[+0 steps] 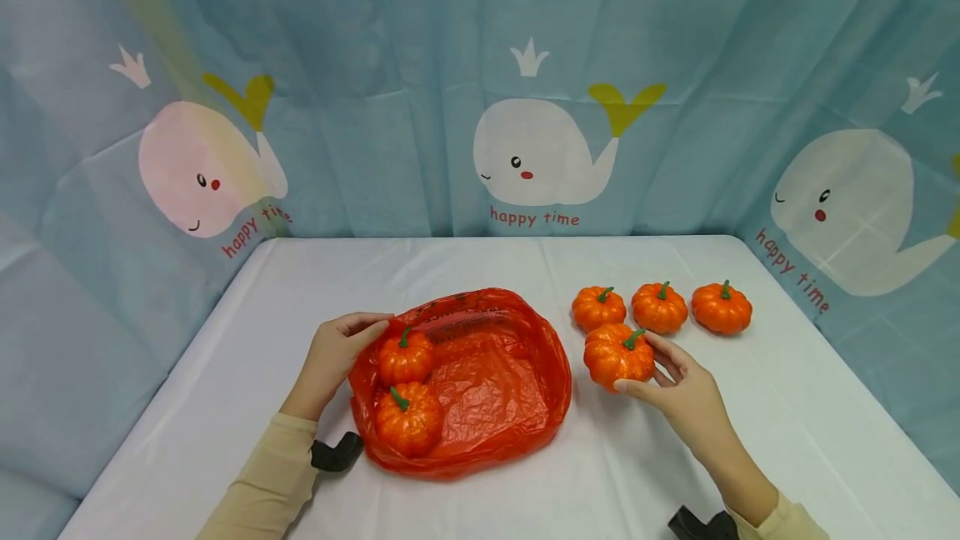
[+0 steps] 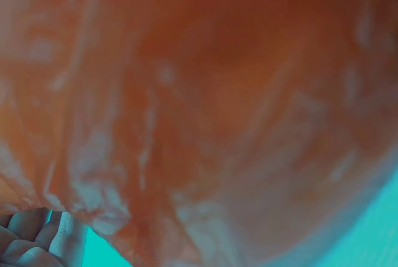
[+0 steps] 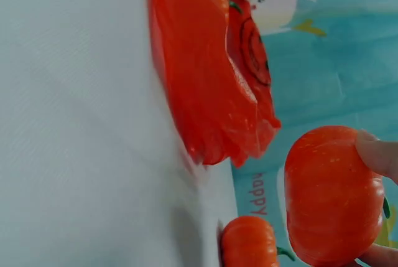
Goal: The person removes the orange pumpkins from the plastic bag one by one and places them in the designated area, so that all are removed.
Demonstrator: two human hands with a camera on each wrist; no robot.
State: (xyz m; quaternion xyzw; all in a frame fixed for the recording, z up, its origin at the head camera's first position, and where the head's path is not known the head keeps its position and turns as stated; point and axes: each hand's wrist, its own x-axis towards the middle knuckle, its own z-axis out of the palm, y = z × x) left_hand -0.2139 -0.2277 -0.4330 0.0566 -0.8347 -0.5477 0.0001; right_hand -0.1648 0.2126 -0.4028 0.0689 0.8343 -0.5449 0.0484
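An orange toy pumpkin (image 1: 618, 357) with a green stem is gripped between the thumb and fingers of my right hand (image 1: 678, 394). In the right wrist view this pumpkin (image 3: 333, 195) is raised off the table, right of the bag. My left hand (image 1: 337, 357) holds the left rim of a red plastic bag (image 1: 495, 390), which lies with its mouth spread wide. Inside, along its left side, sit two pumpkins, one farther back (image 1: 406, 357) and one nearer (image 1: 409, 421). Bag plastic (image 2: 186, 93) fills most of the left wrist view, with some left fingers (image 2: 31, 242) at the lower corner.
Three more pumpkins stand in a row at the back right: left (image 1: 597, 307), middle (image 1: 659, 309) and right (image 1: 722, 308). A white cloth (image 1: 315, 273) covers the table. Behind it hangs a blue curtain (image 1: 420, 165) printed with whales.
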